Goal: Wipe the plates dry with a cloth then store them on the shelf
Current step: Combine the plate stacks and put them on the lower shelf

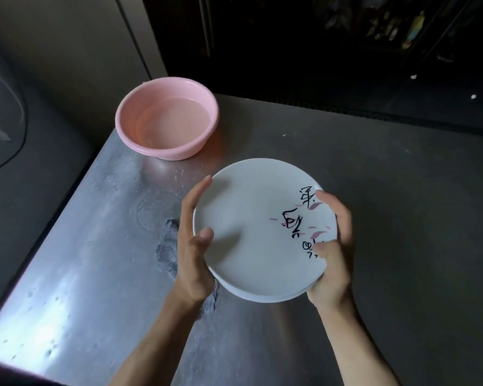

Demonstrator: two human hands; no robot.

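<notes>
— How is the worktop (76,274) described?
— Steel, droplet-marked; dark shelving (402,29) is seen at the upper right.
— What is found around it?
— A grey cloth (168,246), partly hidden by the left hand (193,246). Water (176,121) is held in a pink basin (179,154), upper left.
— And the white plate (248,232)?
— Gripped at centre frame by both edges, the right hand (335,246) curled over its rim.
</notes>
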